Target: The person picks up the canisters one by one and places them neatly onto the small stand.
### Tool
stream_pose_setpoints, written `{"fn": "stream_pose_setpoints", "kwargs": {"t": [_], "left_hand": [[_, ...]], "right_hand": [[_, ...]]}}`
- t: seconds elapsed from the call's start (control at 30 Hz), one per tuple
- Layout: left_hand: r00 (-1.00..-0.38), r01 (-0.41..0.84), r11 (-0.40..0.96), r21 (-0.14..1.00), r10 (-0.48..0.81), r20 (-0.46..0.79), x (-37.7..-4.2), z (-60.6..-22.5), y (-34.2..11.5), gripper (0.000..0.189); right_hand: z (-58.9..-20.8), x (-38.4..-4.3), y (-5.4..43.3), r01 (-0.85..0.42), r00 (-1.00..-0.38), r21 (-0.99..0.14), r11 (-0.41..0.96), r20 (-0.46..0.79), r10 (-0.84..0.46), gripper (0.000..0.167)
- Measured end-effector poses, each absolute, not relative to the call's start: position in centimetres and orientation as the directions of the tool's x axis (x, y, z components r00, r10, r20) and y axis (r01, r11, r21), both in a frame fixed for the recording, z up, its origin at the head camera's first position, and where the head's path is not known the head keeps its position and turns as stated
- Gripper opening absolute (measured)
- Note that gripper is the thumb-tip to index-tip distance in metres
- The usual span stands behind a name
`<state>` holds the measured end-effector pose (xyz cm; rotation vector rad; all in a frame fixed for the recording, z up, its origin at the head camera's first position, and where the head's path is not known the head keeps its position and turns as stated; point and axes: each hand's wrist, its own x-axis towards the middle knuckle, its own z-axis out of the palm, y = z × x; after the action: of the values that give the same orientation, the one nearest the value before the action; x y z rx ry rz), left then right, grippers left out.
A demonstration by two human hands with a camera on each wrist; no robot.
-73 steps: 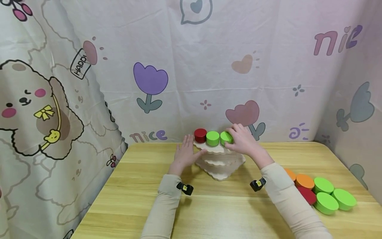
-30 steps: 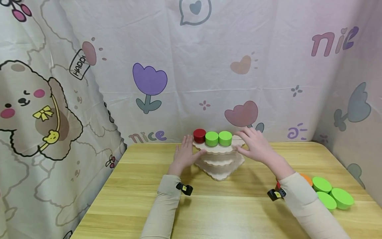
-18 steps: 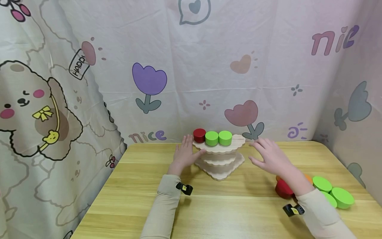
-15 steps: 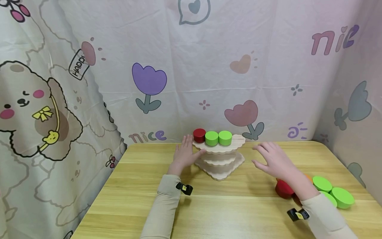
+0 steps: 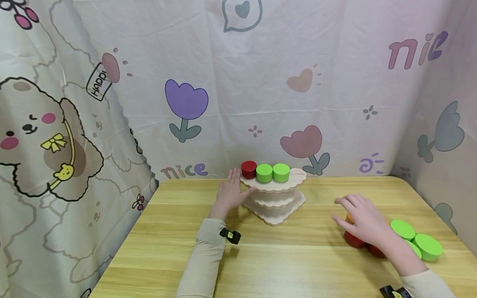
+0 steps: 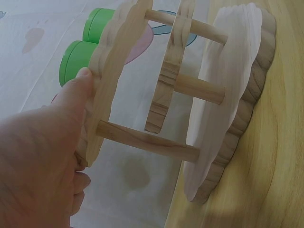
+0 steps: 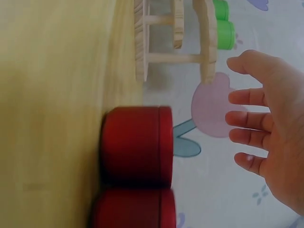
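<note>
A light wooden tiered stand (image 5: 273,211) with scalloped edges stands at the back of the table. On its top board sit a red round lidded tin (image 5: 249,169) and two green ones (image 5: 281,172), side by side in a row. My left hand (image 5: 230,195) holds the left corner of that board (image 6: 111,85), thumb at the front edge and fingers along the far side. My right hand (image 5: 363,219) hovers above red tins (image 7: 137,145) at the right, fingers spread and loosely bent, with nothing in them.
Several more tins stand together at the right, green ones (image 5: 428,247) and an orange one (image 5: 349,218) partly hidden behind my right hand. A printed curtain (image 5: 238,82) hangs behind the wooden table (image 5: 261,265).
My right hand let go of the second green tin on the top board, then drew back right and toward me, over the tins. My left hand has stayed at the stand's corner.
</note>
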<state>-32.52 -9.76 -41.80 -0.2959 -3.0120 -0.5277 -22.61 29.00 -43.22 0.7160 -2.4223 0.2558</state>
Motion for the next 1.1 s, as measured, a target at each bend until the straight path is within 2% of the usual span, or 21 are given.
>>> {"fn": "stream_pose_setpoints", "kwargs": {"t": [0.37, 1.1], "left_hand": [[-0.981, 0.193, 0.924, 0.329, 0.172, 0.094, -32.3, -41.6, -9.6, 0.103], [-0.982, 0.186, 0.924, 0.334, 0.166, 0.089, -32.4, -41.7, -9.7, 0.103]], "right_hand": [[-44.4, -20.2, 30.9, -0.458, -0.785, -0.076, 0.886, 0.502, -0.363, 0.042], [-45.8, -19.1, 32.3, -0.372, -0.876, -0.08, 0.925, 0.36, -0.321, 0.046]]}}
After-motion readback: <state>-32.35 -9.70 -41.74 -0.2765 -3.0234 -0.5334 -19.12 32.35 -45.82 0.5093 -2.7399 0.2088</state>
